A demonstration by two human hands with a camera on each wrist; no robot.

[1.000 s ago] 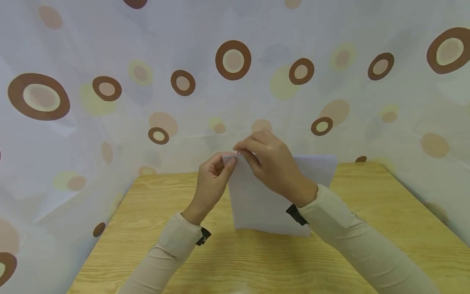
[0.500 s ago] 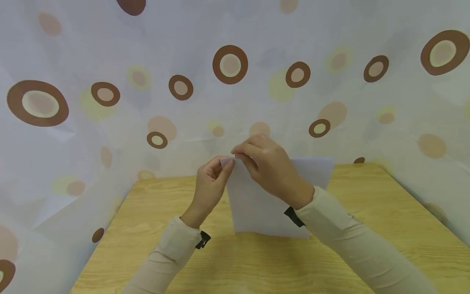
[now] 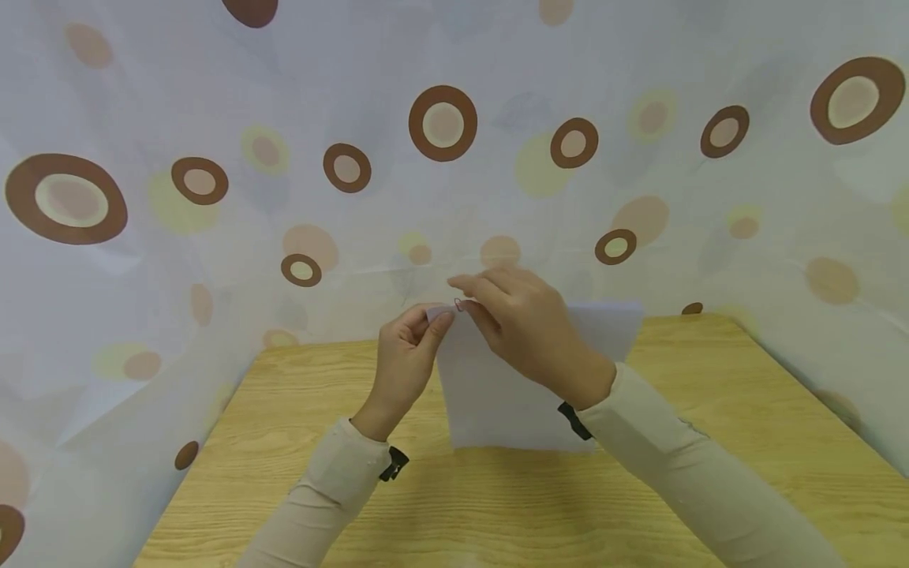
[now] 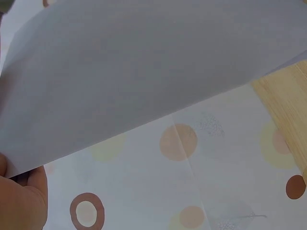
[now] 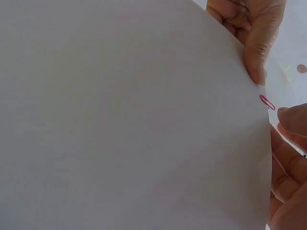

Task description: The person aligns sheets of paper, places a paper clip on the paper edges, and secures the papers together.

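White paper (image 3: 490, 402) stands upright over the table, and whether it is one sheet or more I cannot tell. My left hand (image 3: 406, 363) pinches its upper left corner, thumb on the near side. A small pink-red paper clip (image 5: 266, 102) sits on the top edge just beside the left thumb, partly over the paper and partly sticking out past it. Close to the clip, my right hand (image 3: 529, 331) has its thumb and index finger spread apart, with a small gap to the clip in the right wrist view. Some right-hand fingers lie partly behind the paper.
A wood-grain table (image 3: 319, 505) lies under both arms. Behind it and at both sides hangs a pale sheet (image 3: 383, 63) patterned with brown, peach and yellow circles. Each wrist wears a black strap (image 3: 394, 464) over a beige sleeve.
The right thumb and index finger have parted from the paper clip, which now shows on the paper's edge. The left hand keeps its pinch on the corner.
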